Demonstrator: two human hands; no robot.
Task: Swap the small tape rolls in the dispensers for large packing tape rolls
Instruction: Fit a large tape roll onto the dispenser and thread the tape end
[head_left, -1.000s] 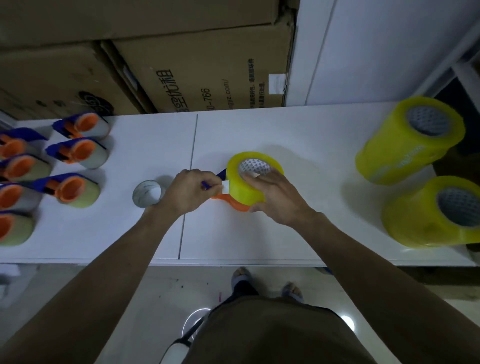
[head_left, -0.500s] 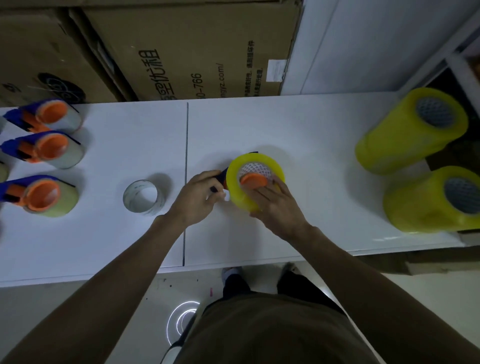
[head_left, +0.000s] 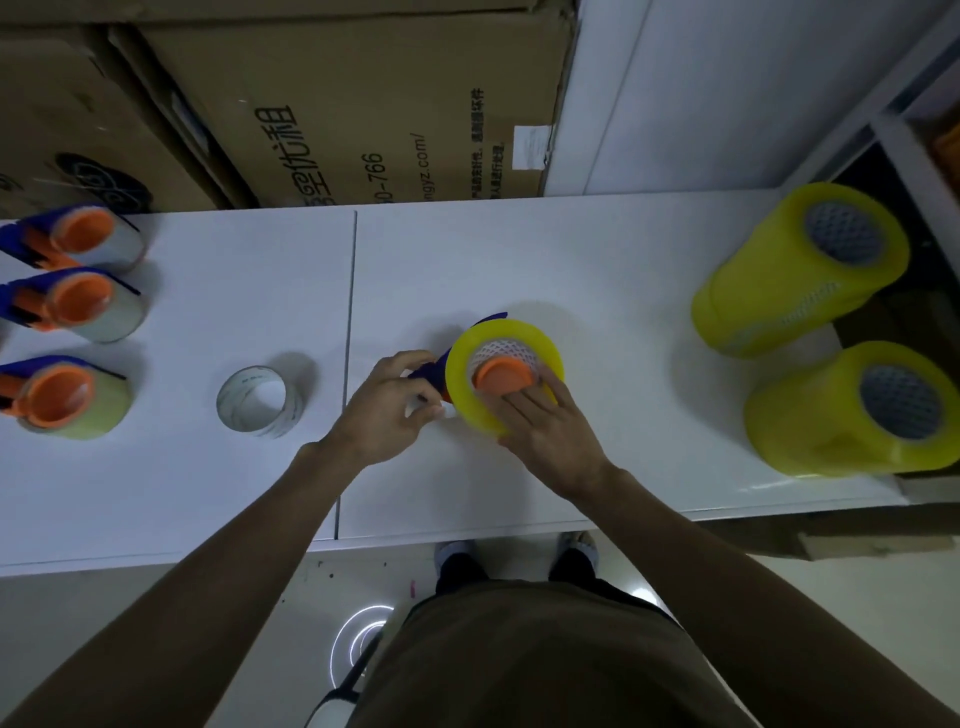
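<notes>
Your left hand (head_left: 387, 402) fingers pinch the blue dispenser (head_left: 431, 370); your right hand (head_left: 540, 426) fingers lie flat, seating the large yellow roll (head_left: 501, 379). Three dispensers (head_left: 72, 306) wait far left.

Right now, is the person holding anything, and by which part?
Yes. The left hand grips the blue dispenser by its handle end. The right hand presses straight fingers on the yellow tape roll at its near rim, beside the orange hub.

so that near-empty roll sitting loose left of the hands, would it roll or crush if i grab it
The near-empty roll stands on its flat end on the table, so it probably won't roll unless tipped. It looks like a thin hollow ring, so likely light, and a hard squeeze might flex it.
</notes>
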